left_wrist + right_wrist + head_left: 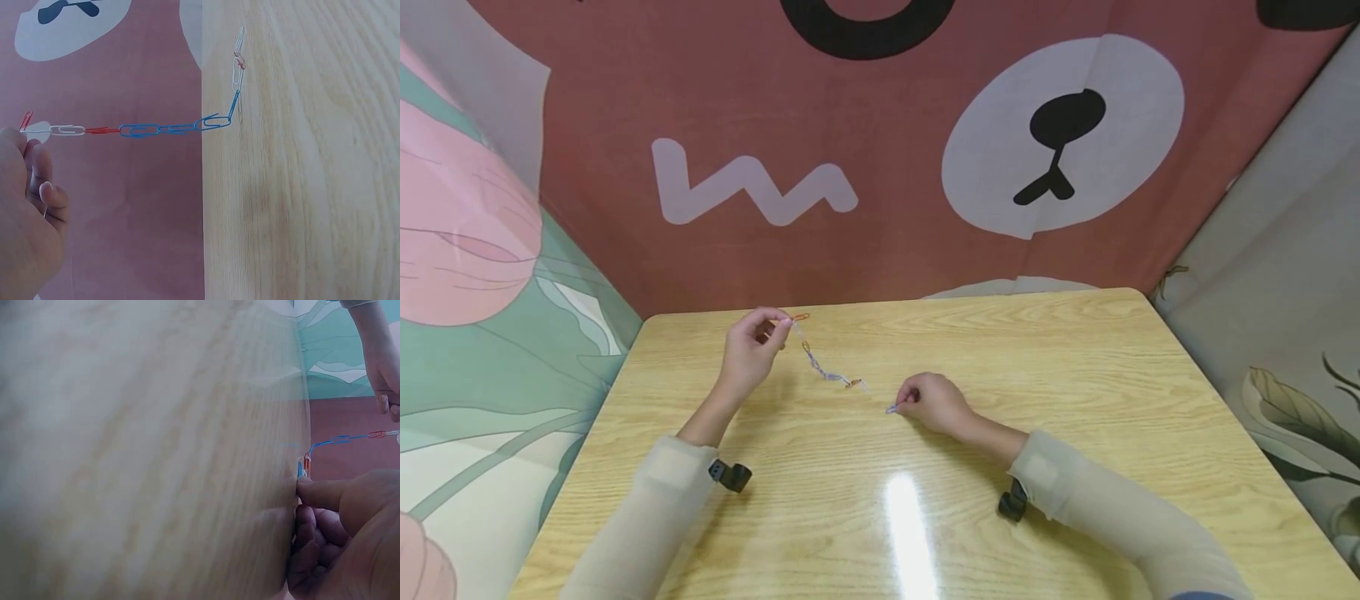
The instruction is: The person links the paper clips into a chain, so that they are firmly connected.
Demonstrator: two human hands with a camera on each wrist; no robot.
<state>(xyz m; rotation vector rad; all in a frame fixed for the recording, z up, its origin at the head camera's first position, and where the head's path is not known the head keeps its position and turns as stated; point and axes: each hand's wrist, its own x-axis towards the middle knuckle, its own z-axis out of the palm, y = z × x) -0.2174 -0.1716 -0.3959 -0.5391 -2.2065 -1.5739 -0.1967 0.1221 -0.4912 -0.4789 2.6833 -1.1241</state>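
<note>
In the head view my left hand [751, 350] is raised over the far left of the table, pinching a chain of paper clips [816, 367] near its upper end. Red, white and blue links slope down from it, and the far end lies on the wood. A red paper clip [26, 120] sticks out by the left fingertips. My right hand [937, 403] is low at the tabletop, right of the chain's lower end. Between its thumb and finger it pinches a single blue paper clip [891, 409], apart from the chain in the head view.
Under both hands is a light wood table [820, 517] with a bright reflection near its front. A red-brown cloth [880, 250] with a bear print hangs behind its far edge. Patterned cloths flank the sides. A small black camera [730, 475] sits on each wrist.
</note>
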